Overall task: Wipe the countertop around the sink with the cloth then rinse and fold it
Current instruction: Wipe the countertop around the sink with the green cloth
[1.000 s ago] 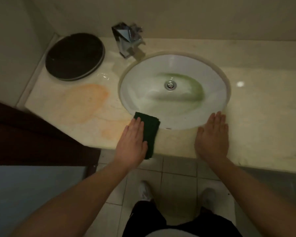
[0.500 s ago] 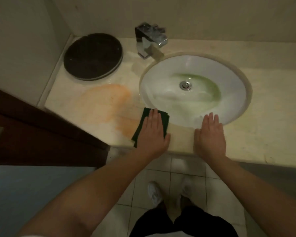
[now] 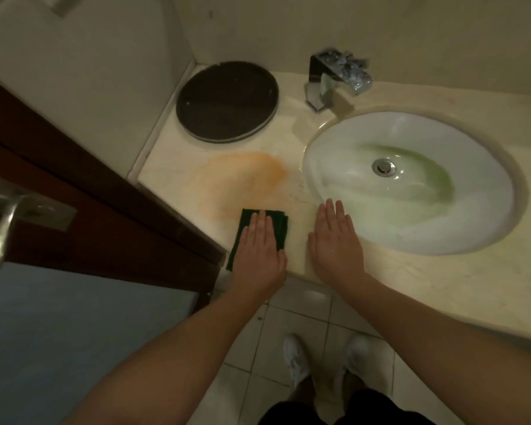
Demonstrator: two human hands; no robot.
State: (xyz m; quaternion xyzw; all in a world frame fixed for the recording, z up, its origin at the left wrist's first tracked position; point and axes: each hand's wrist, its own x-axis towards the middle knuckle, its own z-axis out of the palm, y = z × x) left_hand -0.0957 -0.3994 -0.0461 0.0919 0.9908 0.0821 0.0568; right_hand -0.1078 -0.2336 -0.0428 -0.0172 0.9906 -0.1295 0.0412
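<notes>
A dark green cloth (image 3: 248, 218) lies flat on the beige countertop (image 3: 460, 271), at its front edge left of the sink. My left hand (image 3: 259, 250) presses flat on the cloth, fingers together, covering most of it. My right hand (image 3: 336, 240) rests palm down on the bare counter beside the sink rim, holding nothing. An orange stain (image 3: 236, 182) spreads on the counter just beyond the cloth. The white oval sink (image 3: 350, 148) has a green smear around its drain (image 3: 383, 166).
A round black lid (image 3: 227, 101) sits at the counter's back left corner. A chrome tap (image 3: 334, 79) stands behind the sink. A dark wooden door (image 3: 83, 191) with a metal handle (image 3: 0, 228) is close on the left. My white shoes (image 3: 295, 360) stand on tiled floor.
My left hand has slid the cloth leftward along the front edge, away from the sink toward the orange stain. My right hand followed left along the sink rim.
</notes>
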